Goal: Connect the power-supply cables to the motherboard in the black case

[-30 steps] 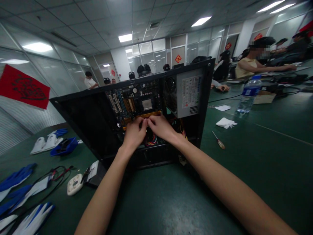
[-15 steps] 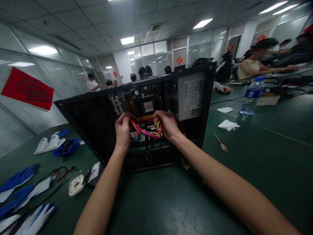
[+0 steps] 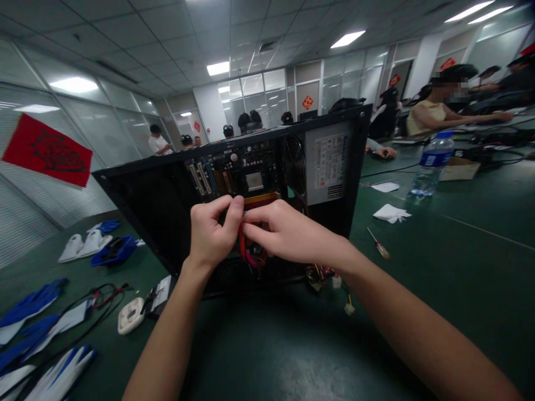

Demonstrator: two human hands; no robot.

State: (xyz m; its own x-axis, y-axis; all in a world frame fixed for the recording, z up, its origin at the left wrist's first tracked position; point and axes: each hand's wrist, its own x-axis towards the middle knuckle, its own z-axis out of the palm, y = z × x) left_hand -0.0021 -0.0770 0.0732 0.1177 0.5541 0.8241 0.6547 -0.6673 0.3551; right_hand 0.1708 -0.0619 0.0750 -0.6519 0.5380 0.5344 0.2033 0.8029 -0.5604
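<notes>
An open black computer case [image 3: 159, 206] stands on the green table, its motherboard [image 3: 238, 172] and grey power supply [image 3: 328, 161] facing me. My left hand [image 3: 211, 231] and my right hand [image 3: 288, 231] meet in front of the case, fingertips pinched together on a bundle of red, pink and yellow wires [image 3: 251, 253]. The wires hang down below my fingers. More cable ends with white plugs [image 3: 340, 289] lie on the table under my right wrist.
A screwdriver [image 3: 378, 245], white tissues [image 3: 390, 213] and a water bottle [image 3: 430, 164] lie to the right. Blue and white gloves [image 3: 50, 367], a white round device [image 3: 130, 316] with black and red leads and a blue tray [image 3: 115, 250] are at left. Other people sit at the far tables.
My hands have come out of the case toward me and closed together on the wire bundle. Cable plugs now lie outside the case on the table.
</notes>
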